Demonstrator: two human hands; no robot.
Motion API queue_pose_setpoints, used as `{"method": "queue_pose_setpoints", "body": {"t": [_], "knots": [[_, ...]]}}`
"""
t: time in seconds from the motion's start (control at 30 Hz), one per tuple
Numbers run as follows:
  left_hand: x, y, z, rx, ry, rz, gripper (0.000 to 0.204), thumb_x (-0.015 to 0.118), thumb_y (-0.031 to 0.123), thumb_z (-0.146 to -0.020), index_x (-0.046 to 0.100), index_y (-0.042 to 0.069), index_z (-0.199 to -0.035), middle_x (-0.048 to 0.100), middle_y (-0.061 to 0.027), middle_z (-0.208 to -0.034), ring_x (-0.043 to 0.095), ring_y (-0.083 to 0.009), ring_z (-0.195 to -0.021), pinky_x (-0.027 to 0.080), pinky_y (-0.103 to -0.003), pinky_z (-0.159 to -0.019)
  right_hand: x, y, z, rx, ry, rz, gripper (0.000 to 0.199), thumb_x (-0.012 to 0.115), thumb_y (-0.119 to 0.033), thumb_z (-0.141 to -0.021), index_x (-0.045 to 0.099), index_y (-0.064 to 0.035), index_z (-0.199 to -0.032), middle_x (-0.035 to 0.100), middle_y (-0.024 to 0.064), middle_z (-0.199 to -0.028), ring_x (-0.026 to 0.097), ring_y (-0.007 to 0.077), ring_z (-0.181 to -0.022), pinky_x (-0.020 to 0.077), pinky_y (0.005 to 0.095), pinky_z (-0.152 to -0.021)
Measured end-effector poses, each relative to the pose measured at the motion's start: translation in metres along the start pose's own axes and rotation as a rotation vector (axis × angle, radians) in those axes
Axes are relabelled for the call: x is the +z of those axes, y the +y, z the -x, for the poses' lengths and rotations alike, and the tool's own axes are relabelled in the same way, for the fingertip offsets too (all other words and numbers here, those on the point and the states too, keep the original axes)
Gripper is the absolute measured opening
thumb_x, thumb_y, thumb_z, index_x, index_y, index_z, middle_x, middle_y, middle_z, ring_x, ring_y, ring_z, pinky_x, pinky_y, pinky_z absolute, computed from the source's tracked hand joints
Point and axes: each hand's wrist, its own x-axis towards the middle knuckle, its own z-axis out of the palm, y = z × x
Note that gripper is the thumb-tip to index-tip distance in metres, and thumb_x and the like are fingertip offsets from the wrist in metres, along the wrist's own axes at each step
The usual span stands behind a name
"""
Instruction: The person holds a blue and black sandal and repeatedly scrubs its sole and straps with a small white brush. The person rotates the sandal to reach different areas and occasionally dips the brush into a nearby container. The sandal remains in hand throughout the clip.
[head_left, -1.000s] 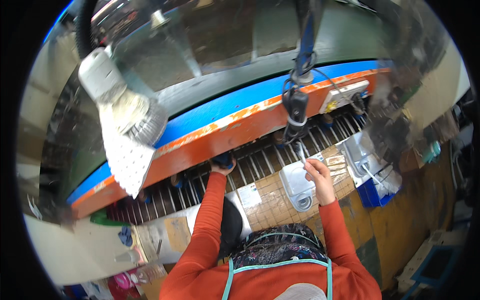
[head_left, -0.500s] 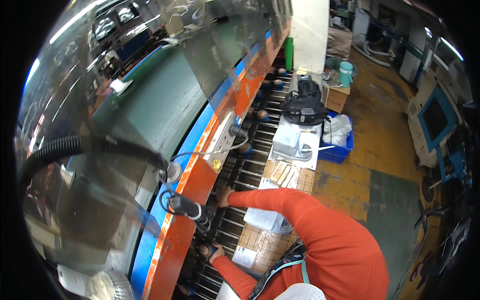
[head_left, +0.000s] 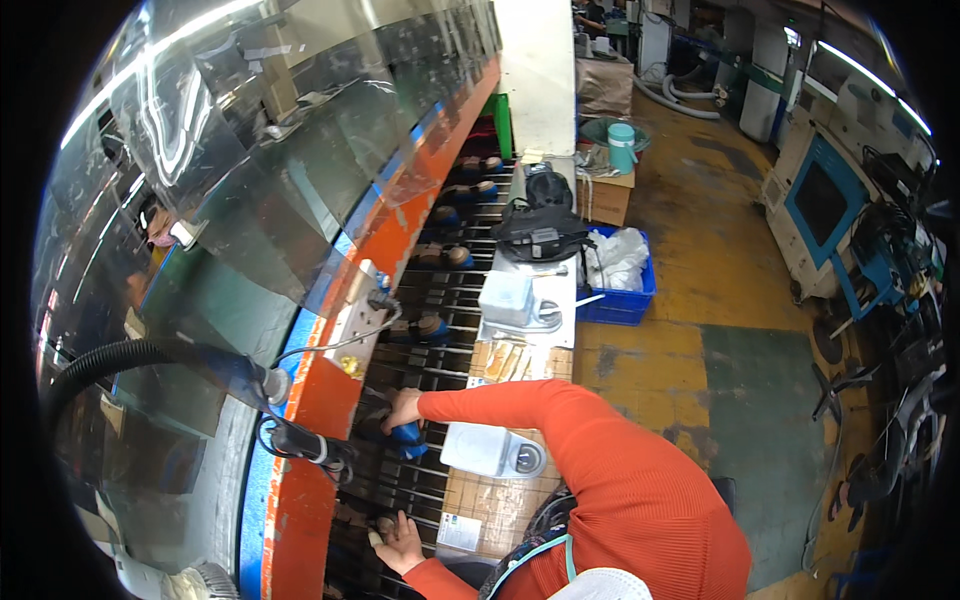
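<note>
My right hand [head_left: 403, 408] is closed on a blue shoe [head_left: 409, 440] above the rack of metal rods [head_left: 430, 300]. The shoe's far side is hidden by the hand. Nearer the lower edge, my left hand [head_left: 403, 546] is turned partly upward with its fingers apart. Beside its fingers is a dark thing with a pale end [head_left: 381, 528], too unclear to name. Further up the rack, several blue-and-tan shoes [head_left: 432, 327] rest on the rods. A pale plastic box [head_left: 475, 449] with a round grey dish [head_left: 527, 458] stands on the wooden-patterned board [head_left: 490, 500] beside my forearms.
An orange machine edge [head_left: 310, 480] with a black hose [head_left: 130, 355] and clear plastic sheets borders the rack. A second clear box [head_left: 507, 298], a black backpack [head_left: 541, 228] and a blue crate [head_left: 618, 308] lie beyond. Another person [head_left: 160, 232] is behind the sheets.
My right hand now holds a blue shoe where before it reached in under the machine edge. My left hand has let go of a shoe and spread its fingers. The view has shifted.
</note>
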Motion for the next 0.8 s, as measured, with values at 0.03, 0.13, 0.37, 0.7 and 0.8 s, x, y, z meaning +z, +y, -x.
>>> {"method": "queue_pose_setpoints", "body": {"t": [0.03, 0.13, 0.37, 0.7, 0.8], "knots": [[0.006, -0.012, 0.015, 0.015, -0.097, -0.113, 0.08, 0.069, 0.048, -0.083, 0.037, 0.002, -0.139, 0.041, -0.0186, -0.143, 0.041, -0.035, -0.133, 0.032, -0.047, -0.105, -0.01, 0.001, 0.026, -0.044, -0.1, -0.105, 0.085, 0.08, -0.041, -0.059, 0.05, 0.0075, -0.122, 0.065, 0.0215, -0.099, 0.067, 0.0327, -0.097, 0.0615, 0.0386, -0.054], [0.02, -0.043, 0.057, -0.129, -0.526, -0.331, 0.09, 0.072, 0.05, -0.08, 0.029, 0.004, -0.144, 0.038, -0.0171, -0.147, 0.04, -0.0343, -0.134, 0.038, -0.048, -0.104, -0.018, 0.017, 0.109, -0.179, -0.08, -0.264, 0.065, 0.08, -0.042, -0.061, 0.053, 0.0015, -0.1, 0.061, 0.0166, -0.098, 0.062, 0.0242, -0.087, 0.0517, 0.035, -0.064], [-0.015, -0.107, 0.129, -0.304, -0.93, -0.32, 0.095, 0.087, 0.025, -0.069, 0.034, 0.009, -0.146, 0.041, -0.0116, -0.147, 0.038, -0.032, -0.135, 0.024, -0.056, -0.115, -0.004, 0.07, 0.252, -0.527, -0.158, -0.386, 0.047, 0.076, -0.026, -0.077, 0.046, -0.0019, -0.104, 0.054, 0.0069, -0.095, 0.054, 0.0124, -0.092, 0.0464, 0.0276, -0.073], [-0.012, -0.107, 0.235, 0.557, -0.919, -0.282, 0.114, 0.091, 0.036, -0.06, 0.024, 0.016, -0.15, 0.029, -0.0099, -0.152, 0.029, -0.0358, -0.14, 0.03, -0.055, -0.113, -0.009, 0.199, 0.292, -0.322, 0.595, 0.328, 0.015, 0.063, -0.027, -0.09, 0.069, -0.0136, -0.093, 0.062, 0.0068, -0.082, 0.06, 0.0241, -0.075, 0.036, 0.0404, -0.074], [0.009, -0.085, 0.261, 0.84, -0.83, -0.282, 0.124, 0.092, 0.046, -0.055, 0.02, 0.017, -0.151, 0.03, -0.0117, -0.151, 0.031, -0.0331, -0.139, 0.028, -0.054, -0.114, 0.001, 0.217, 0.282, -0.269, 0.629, 0.423, 0.011, 0.065, -0.026, -0.087, 0.068, -0.0157, -0.089, 0.06, 0.0057, -0.079, 0.059, 0.0233, -0.076, 0.0291, 0.0406, -0.076]]}}
